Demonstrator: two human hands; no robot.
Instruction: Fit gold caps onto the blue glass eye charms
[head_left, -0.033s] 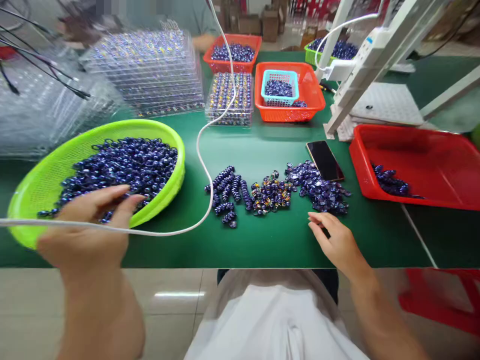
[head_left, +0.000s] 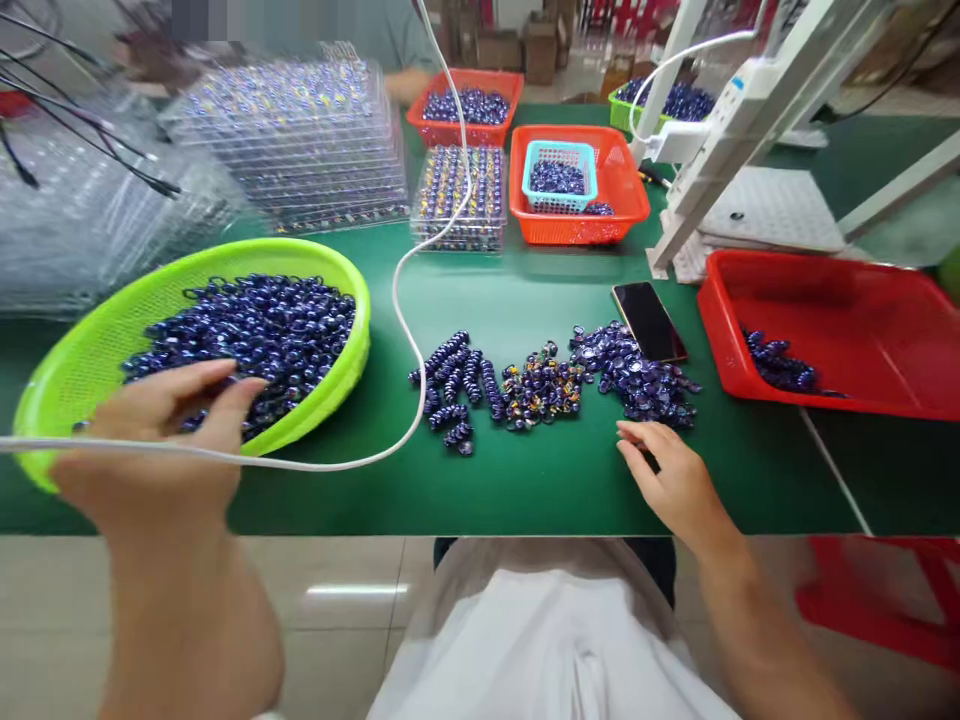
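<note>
My left hand [head_left: 161, 430] is over the near side of a lime-green basket [head_left: 71, 345] heaped with shiny dark blue-purple rings [head_left: 255, 320]. Its thumb and forefinger are apart, and nothing shows between them. A white cable [head_left: 337, 466] passes in front of this hand. My right hand [head_left: 671, 480] rests at the table's near side, fingers loosely bent with a gap at the thumb and nothing visible in it. Just beyond it lies a pile of loose dark blue pieces [head_left: 637, 375]. Left of that are a pile of multicoloured pieces [head_left: 544, 388] and several stacked ring rolls [head_left: 450, 375].
A phone [head_left: 649, 320] lies behind the dark pile. To the right stands a red bin [head_left: 847, 320] with some rings. Farther back are an orange basket [head_left: 630, 190] holding a light-blue basket [head_left: 592, 165], clear stacked trays [head_left: 315, 150] and a white post [head_left: 705, 170].
My left hand has shifted a little to the left and slightly away from me over the green basket. My right hand looks almost still.
</note>
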